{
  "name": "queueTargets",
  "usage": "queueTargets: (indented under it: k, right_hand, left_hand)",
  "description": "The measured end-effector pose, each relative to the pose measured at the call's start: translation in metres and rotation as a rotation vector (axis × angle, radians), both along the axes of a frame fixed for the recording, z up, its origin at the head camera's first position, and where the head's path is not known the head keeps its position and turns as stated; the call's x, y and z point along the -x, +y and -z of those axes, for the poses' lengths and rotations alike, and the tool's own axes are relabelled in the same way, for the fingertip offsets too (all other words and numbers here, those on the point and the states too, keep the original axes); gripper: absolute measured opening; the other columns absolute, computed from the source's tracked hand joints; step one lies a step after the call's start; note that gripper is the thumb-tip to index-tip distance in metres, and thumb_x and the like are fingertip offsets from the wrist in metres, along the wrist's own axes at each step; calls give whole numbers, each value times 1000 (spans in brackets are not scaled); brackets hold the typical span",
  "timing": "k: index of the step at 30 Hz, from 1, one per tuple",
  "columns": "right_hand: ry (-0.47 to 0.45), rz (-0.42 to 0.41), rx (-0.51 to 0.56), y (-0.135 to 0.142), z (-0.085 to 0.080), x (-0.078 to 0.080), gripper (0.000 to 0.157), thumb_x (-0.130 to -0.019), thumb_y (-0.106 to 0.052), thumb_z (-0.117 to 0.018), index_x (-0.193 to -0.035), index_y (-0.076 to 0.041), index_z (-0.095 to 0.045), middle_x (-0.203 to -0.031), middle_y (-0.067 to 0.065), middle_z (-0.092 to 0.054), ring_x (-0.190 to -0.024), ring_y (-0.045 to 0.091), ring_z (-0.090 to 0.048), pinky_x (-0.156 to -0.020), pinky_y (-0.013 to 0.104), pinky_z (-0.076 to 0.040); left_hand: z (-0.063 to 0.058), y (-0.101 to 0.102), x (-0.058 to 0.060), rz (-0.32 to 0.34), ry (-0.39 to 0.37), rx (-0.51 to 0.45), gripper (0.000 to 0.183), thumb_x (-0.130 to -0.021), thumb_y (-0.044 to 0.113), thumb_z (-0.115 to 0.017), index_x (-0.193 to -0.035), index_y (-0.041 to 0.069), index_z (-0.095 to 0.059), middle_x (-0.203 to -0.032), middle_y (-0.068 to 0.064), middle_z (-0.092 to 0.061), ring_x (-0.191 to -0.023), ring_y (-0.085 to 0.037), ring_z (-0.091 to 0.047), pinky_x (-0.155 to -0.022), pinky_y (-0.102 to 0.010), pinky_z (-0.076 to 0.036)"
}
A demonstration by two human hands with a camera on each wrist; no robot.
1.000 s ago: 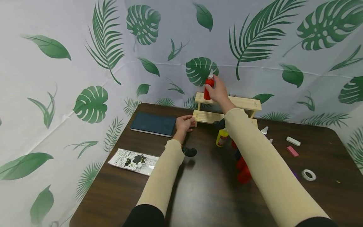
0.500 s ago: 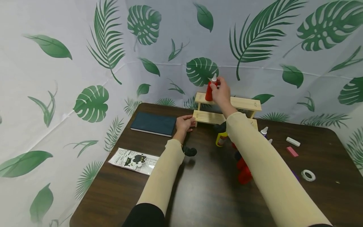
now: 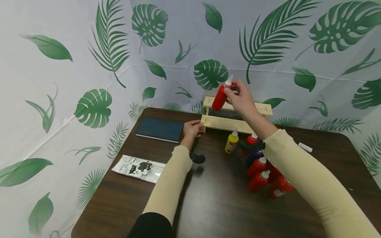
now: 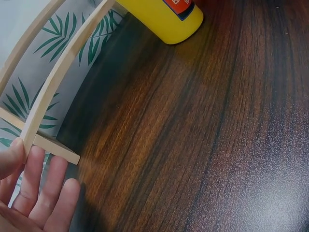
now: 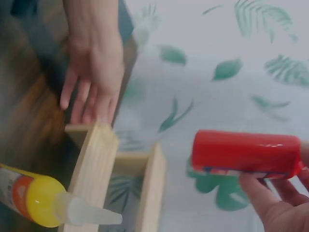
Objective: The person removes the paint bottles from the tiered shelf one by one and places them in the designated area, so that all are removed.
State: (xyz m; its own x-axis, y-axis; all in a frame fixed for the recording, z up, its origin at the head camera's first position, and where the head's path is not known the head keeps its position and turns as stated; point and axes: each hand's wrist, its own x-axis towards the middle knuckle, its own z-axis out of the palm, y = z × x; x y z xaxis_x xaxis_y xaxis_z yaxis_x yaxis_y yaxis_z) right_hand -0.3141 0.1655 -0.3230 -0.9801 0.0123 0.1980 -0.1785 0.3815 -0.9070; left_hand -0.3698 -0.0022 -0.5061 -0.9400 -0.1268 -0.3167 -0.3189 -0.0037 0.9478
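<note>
A two-tier wooden shelf [image 3: 226, 123] stands at the back of the table. My left hand [image 3: 191, 129] pinches the left end of its lower board between thumb and fingers, as the left wrist view shows at the board's edge [image 4: 43, 101]. In my right hand [image 3: 242, 99] is a red squeeze bottle [image 3: 219, 99] with a white nozzle, held near its neck. It leans with its base to the lower left, in front of the upper board. The right wrist view has the red bottle [image 5: 241, 152] apart from the shelf.
A yellow bottle [image 3: 232, 141] stands before the shelf, with several red bottles [image 3: 258, 181] and a blue one [image 3: 253, 158] to its right. A dark notebook [image 3: 159, 129] and a cat-print packet [image 3: 140, 168] lie left; a white block [image 3: 305, 147] lies right.
The red bottle has come away from the upper board and tilted, while my right hand and forearm moved right and nearer. More red bottles show. My left hand keeps its place.
</note>
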Motion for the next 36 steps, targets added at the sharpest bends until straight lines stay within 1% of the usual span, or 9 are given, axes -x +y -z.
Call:
queueTargets:
  k: [5,9,13,17,21,24,30,33,36]
  right_hand:
    - [-24,-40,-25,9,-5,-47,40,-98,-25,-54,-135,-11,-44,-132,11,-52,-118,30,-55,-94,46,-48]
    - [-16,-77,9,16,2,-82,41,-98,-28,-54,-135,-11,-45,-131,11,-52,-120,29,-54,-94,45,-47]
    - [-18,-121,14,21,23,-111,42,-98,-27,-55,-133,-6,-46,-130,13,-54,-118,29,-55,-91,38,-49]
    - [-68,-86,-31,24,49,-131,41,-97,-30,-56,-130,-7,-49,-127,13,-57,-113,28,-57,-90,36,-52]
    - [-117,-9,-73,24,76,-143,43,-96,-34,-56,-130,-9,-50,-128,14,-58,-115,31,-56,-93,47,-49]
    - [-120,53,-111,20,95,-148,43,-97,-33,-55,-132,-8,-49,-130,16,-56,-117,34,-55,-96,51,-46]
    - [-66,199,-100,9,130,-150,36,-97,-21,-57,-130,-8,-51,-131,15,-56,-117,33,-56,-98,50,-44]
    - [-49,251,-90,6,142,-148,34,-97,-18,-58,-128,-8,-52,-130,13,-57,-118,31,-55,-102,49,-41]
    - [-52,278,-97,4,150,-145,33,-97,-16,-58,-128,-8,-52,-130,14,-57,-120,32,-54,-104,50,-39]
  left_hand:
    - [0,-1,2,2,-19,1,19,-86,21,-73,-104,16,-75,-83,-5,-74,-79,-19,-72,-68,-39,-58]
    - [-3,-3,1,4,-15,1,19,-87,20,-73,-105,15,-74,-83,-5,-73,-75,-17,-71,-65,-37,-58]
    - [-4,-6,0,4,-12,8,20,-87,20,-72,-106,15,-74,-84,-6,-73,-73,-15,-71,-61,-33,-58]
    - [-2,-6,3,15,-26,6,20,-87,21,-72,-107,16,-74,-84,-5,-73,-73,-15,-71,-58,-31,-57]
    - [1,-5,8,5,-27,5,19,-87,20,-73,-105,17,-74,-82,-4,-73,-72,-14,-71,-56,-31,-57]
    - [3,-5,9,7,-25,6,18,-87,21,-73,-105,18,-74,-82,-4,-73,-71,-14,-71,-54,-30,-56]
    - [2,-2,6,12,-25,2,19,-87,21,-72,-106,17,-74,-82,-4,-73,-73,-16,-71,-52,-29,-55]
    - [2,-1,5,15,-25,3,20,-87,21,-72,-106,17,-74,-83,-5,-73,-75,-16,-72,-52,-28,-55]
    - [3,0,5,17,-27,8,19,-87,21,-72,-106,17,-74,-83,-5,-74,-75,-16,-72,-52,-28,-55]
